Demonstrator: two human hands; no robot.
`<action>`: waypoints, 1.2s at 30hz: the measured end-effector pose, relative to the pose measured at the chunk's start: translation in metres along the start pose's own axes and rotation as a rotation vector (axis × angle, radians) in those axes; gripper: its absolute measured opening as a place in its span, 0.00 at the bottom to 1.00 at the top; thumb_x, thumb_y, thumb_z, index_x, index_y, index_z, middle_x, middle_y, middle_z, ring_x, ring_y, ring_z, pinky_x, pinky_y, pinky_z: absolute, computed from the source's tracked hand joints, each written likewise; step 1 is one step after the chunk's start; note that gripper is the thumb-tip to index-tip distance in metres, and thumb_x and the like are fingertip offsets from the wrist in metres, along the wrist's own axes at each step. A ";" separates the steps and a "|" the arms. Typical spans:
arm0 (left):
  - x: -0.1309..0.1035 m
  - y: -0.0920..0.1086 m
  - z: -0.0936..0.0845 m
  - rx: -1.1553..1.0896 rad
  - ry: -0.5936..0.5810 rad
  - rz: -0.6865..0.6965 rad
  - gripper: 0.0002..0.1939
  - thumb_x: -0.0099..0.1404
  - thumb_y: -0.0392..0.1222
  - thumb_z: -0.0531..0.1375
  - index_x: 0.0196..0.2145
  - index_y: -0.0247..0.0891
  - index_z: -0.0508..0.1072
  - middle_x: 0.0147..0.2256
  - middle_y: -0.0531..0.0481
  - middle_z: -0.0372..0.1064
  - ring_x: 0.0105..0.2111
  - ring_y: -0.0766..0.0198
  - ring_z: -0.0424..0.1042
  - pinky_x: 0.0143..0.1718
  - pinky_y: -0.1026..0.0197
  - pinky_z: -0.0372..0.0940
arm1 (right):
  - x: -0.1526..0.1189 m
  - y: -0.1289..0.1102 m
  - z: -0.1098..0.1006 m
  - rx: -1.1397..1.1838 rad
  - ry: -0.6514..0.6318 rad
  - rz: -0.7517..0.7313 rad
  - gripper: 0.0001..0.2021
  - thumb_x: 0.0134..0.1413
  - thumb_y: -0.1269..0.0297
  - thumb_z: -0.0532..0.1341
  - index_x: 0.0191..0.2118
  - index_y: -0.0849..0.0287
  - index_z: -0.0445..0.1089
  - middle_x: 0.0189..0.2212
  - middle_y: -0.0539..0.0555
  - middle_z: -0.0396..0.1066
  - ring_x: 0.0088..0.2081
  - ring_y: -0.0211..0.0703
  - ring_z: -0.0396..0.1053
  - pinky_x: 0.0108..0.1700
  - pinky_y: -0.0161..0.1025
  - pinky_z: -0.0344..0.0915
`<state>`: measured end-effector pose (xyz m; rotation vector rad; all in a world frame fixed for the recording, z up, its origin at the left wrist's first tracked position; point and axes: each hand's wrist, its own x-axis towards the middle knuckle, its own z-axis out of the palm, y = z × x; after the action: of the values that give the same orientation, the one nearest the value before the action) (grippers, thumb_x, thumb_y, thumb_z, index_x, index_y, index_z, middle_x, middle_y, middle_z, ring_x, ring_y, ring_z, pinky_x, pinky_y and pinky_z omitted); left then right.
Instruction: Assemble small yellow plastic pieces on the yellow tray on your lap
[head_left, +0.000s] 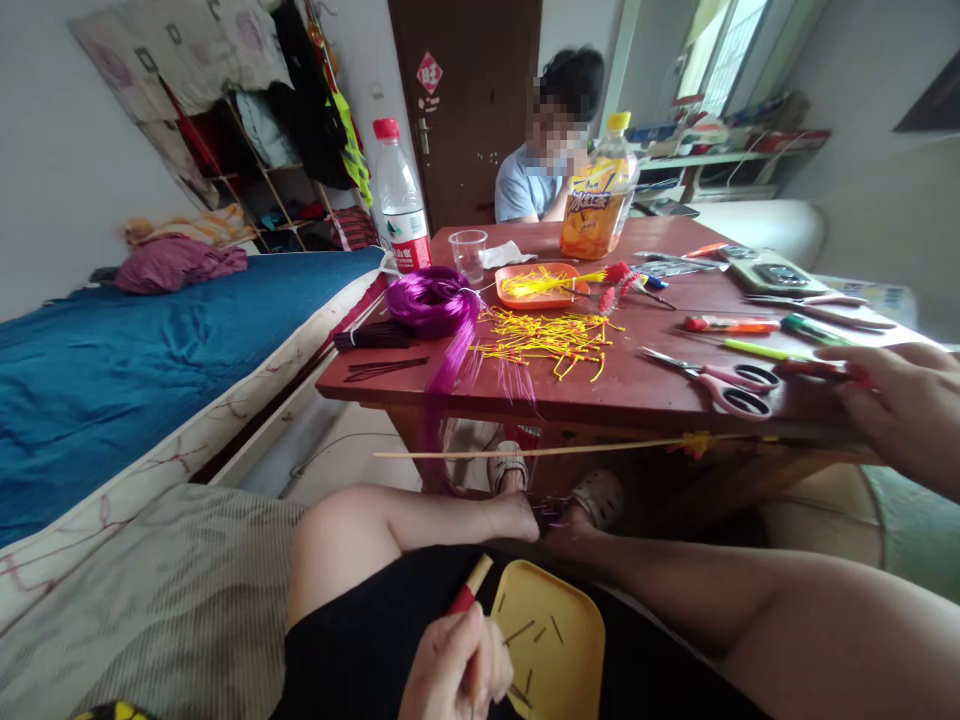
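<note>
Jutting from clenched left grip [459,662]: red-and-tan stick [472,584] | right grip [909,402]: at red tool [814,369], closure unclear

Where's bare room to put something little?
On the red table, at the near edge, in front of the yellow cords, between the purple strands and pink scissors. It's crowded left, around the purple bundle and dark sticks, and right, around the scissors by the right hand.

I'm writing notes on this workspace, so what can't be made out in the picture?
All in the head view:
- Red-and-tan stick: lower end, hidden by the left hand.
- Yellow tray: near end, cut off by the bottom edge.
- Dark bits: too small to identify.
- Red object by the right hand: too blurred to identify.
- Seated person: legs, hidden behind the table.
</note>
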<state>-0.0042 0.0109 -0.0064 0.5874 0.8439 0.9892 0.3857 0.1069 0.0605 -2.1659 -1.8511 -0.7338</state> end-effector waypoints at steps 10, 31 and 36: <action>0.004 -0.002 0.003 0.074 -0.044 0.021 0.30 0.54 0.58 0.59 0.08 0.38 0.52 0.11 0.58 0.45 0.15 0.72 0.44 0.22 0.61 0.42 | 0.035 -0.120 -0.056 0.147 0.045 -0.602 0.10 0.55 0.71 0.53 0.38 0.59 0.71 0.37 0.57 0.73 0.36 0.45 0.69 0.35 0.39 0.60; -0.002 0.010 0.013 -0.102 0.011 0.083 0.26 0.55 0.51 0.60 0.09 0.38 0.56 0.12 0.58 0.46 0.16 0.71 0.44 0.23 0.62 0.42 | 0.056 -0.151 -0.046 0.004 -0.111 -0.679 0.08 0.45 0.81 0.56 0.27 0.67 0.72 0.27 0.58 0.72 0.27 0.39 0.67 0.26 0.37 0.48; -0.003 0.013 0.015 -0.121 -0.008 0.072 0.26 0.55 0.51 0.60 0.09 0.38 0.55 0.12 0.58 0.46 0.17 0.71 0.44 0.23 0.62 0.43 | 0.068 -0.150 -0.047 0.179 -0.077 -0.579 0.08 0.45 0.79 0.55 0.23 0.67 0.71 0.24 0.57 0.72 0.27 0.38 0.67 0.28 0.36 0.52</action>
<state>0.0011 0.0129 0.0128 0.5209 0.7547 1.0954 0.2360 0.1740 0.1097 -1.5716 -2.5089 -0.5495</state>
